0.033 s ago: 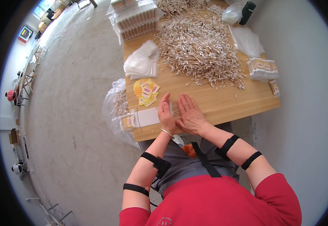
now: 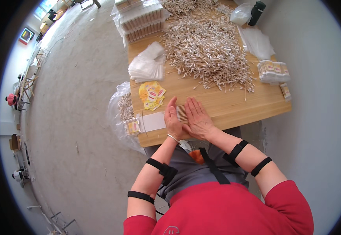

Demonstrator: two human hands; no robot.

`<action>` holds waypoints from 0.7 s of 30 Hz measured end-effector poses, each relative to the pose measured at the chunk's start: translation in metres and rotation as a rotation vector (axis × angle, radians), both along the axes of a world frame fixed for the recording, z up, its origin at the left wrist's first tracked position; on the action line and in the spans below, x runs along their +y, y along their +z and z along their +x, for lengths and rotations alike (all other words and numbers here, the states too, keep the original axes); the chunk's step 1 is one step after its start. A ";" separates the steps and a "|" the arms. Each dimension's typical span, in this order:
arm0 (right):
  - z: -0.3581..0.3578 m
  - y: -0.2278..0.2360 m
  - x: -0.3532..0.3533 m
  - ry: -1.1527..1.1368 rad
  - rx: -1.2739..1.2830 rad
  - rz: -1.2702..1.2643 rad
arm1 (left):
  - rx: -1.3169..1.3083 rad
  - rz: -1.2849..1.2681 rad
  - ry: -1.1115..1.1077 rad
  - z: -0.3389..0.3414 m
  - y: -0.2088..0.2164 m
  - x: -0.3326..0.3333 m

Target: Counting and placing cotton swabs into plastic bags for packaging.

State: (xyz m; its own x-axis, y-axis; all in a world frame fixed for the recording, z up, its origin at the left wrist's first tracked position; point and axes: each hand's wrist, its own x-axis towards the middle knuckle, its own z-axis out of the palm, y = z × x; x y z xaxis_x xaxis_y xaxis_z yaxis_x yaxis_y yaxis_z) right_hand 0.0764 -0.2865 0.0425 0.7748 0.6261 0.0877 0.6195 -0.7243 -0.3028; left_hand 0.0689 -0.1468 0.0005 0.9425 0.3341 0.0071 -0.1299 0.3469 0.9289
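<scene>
A flat row of cotton swabs (image 2: 182, 113) lies on the table between my two hands, close to the front edge. On its left side, my left hand (image 2: 173, 120) stands on edge with its fingers stretched out. My right hand (image 2: 199, 120) lies flat with straight fingers along the row's right side. The heels of both hands nearly meet, and they hide the near end of the swabs. Just left of my left hand is a white strip (image 2: 154, 122). At its far left end sits a small clear pack of swabs (image 2: 132, 127) with a yellow label.
A large heap of loose swabs (image 2: 205, 47) covers the table's far middle. Yellow cards (image 2: 151, 95) and clear bags (image 2: 149, 64) lie at left, below stacked swab packs (image 2: 143, 23). Filled packets (image 2: 273, 71), more bags (image 2: 256, 42) and a dark bottle (image 2: 256, 13) are at right, near the wall.
</scene>
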 end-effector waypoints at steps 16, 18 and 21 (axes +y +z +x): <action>-0.008 0.001 0.003 0.016 -0.030 -0.007 | 0.069 0.421 -0.047 -0.013 0.018 0.005; -0.008 0.000 0.003 0.007 -0.025 -0.006 | 0.076 0.474 -0.050 -0.015 0.021 0.006; -0.007 -0.002 0.001 0.022 -0.038 0.008 | 0.088 0.579 -0.001 -0.024 0.026 0.004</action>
State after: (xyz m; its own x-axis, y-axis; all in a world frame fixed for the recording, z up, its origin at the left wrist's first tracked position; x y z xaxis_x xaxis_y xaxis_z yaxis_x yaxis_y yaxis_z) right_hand 0.0691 -0.2856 0.0409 0.7567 0.6423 0.1217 0.6465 -0.7077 -0.2850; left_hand 0.0448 -0.1424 0.0264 0.9481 0.2984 0.1097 -0.0436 -0.2199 0.9746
